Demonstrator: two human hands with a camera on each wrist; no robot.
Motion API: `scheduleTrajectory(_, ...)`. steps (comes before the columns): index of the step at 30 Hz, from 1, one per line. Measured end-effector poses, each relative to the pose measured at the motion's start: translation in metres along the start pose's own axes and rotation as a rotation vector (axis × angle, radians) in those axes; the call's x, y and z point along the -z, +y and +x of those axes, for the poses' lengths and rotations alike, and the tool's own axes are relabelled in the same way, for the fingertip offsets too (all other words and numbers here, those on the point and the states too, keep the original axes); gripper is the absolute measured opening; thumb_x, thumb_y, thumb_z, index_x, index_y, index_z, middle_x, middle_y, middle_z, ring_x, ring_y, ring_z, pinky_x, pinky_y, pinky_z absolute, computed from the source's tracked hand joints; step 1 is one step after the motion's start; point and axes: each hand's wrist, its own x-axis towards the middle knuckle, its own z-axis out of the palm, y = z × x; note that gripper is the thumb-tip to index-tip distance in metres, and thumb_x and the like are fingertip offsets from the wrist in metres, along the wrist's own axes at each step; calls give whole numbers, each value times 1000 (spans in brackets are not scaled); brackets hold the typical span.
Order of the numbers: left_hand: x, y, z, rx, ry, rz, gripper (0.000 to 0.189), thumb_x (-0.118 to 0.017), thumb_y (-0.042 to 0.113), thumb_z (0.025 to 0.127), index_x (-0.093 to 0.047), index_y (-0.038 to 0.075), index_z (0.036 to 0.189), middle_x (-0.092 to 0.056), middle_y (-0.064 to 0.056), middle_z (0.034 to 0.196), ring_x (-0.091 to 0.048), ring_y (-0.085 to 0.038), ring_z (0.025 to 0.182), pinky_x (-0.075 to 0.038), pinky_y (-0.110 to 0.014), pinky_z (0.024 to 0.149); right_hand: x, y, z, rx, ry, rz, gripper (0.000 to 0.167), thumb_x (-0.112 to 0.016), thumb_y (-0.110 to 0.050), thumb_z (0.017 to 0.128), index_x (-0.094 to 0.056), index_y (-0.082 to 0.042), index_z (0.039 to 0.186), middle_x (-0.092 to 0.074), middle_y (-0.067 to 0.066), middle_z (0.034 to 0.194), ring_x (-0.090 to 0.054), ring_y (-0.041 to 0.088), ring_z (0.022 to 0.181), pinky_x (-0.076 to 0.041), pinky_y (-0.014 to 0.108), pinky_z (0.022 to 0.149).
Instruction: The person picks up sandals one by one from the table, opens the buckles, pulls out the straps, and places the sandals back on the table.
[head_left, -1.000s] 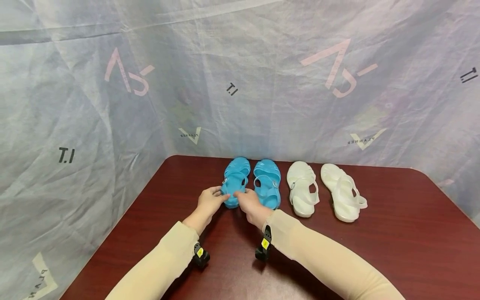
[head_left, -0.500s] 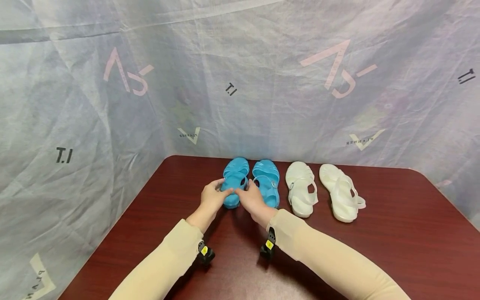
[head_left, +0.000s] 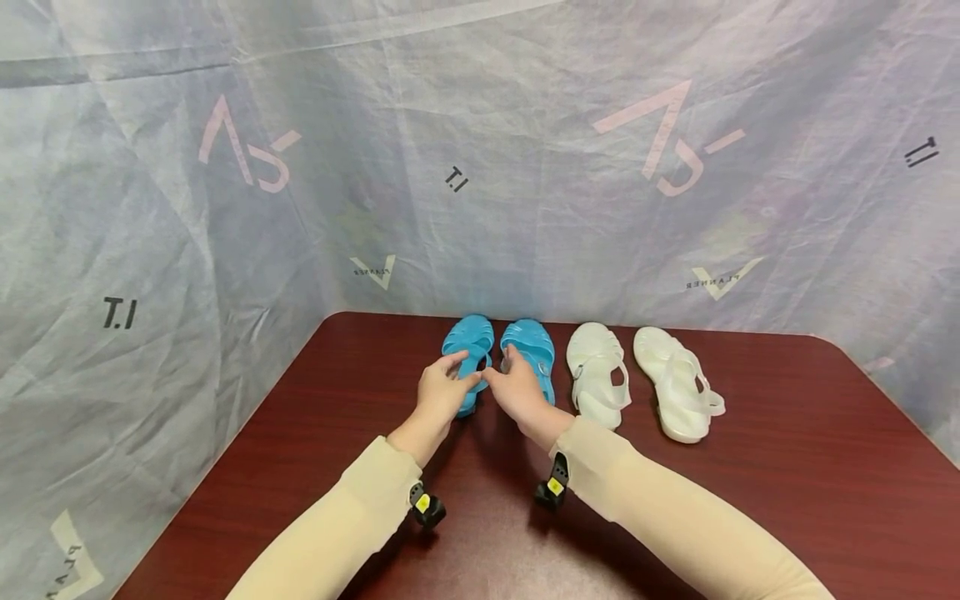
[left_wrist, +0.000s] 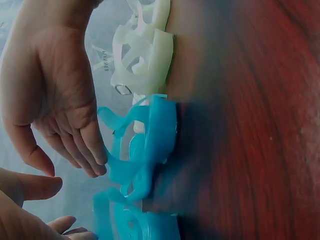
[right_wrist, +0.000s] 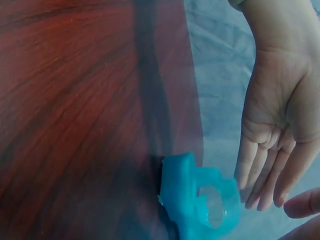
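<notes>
My left hand [head_left: 441, 393] hovers over the heel end of the left blue sandal [head_left: 468, 335], with nothing in its fingers. Beside it, my right hand [head_left: 517, 390] partly covers the right blue sandal [head_left: 529, 335]. Both thumbs point inward, their tips close together between the two hands. In the left wrist view the right hand [left_wrist: 55, 95] has extended fingers that overlap the strap of a blue sandal. The right wrist view shows the left hand [right_wrist: 275, 100] with straight fingers beside a blue strap. Both blue sandals stand sole down, toes toward the back edge.
Right of the blue pair stand two white sandals, one straight [head_left: 592, 354] and one angled outward [head_left: 678, 383]. The dark red wooden table [head_left: 787, 467] ends at a grey printed cloth [head_left: 525, 167] behind and at the left.
Both hands have let go of the left blue sandal's heel, lifted, and shifted right. The right hand now overlaps the right blue sandal. The sandals keep their places on the table.
</notes>
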Motion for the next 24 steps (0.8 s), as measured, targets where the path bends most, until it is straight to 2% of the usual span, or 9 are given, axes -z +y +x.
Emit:
scheduleTrajectory(6, -8, 2, -2, -15, -46, -20, 48, -67, 8, 91, -54, 3, 136, -47, -17, 146, -42, -31, 137, -43, -40, 107, 12, -3, -1, 8, 17, 1, 73, -50, -14, 96, -10, -2, 155, -18, 15, 161, -20, 29, 148, -29, 45, 117)
scheduleTrajectory(12, -11, 1, -2, -33, -60, -40, 50, -68, 9, 90, -53, 3, 138, -49, -16, 145, -44, -31, 136, -43, -41, 107, 30, -3, -1, 4, 46, -38, 73, -51, -19, 97, -11, -5, 155, -21, 12, 161, -21, 27, 148, -28, 45, 117)
scheduleTrajectory(18, -18, -1, -4, -72, -163, -75, 52, -66, 11, 92, -50, 4, 140, -47, -15, 146, -43, -28, 137, -43, -39, 107, 47, 5, 3, -11, 79, -38, 73, -51, -19, 97, -10, -3, 155, -19, 13, 161, -19, 27, 149, -26, 44, 118)
scheduleTrajectory(24, -28, -6, -5, -52, -200, -19, 58, -64, 11, 93, -41, -1, 145, -40, -16, 151, -38, -31, 140, -40, -42, 110, 56, 21, 4, -34, 69, -36, 71, -50, -17, 99, -9, -1, 155, -15, 16, 162, -16, 30, 149, -24, 46, 119)
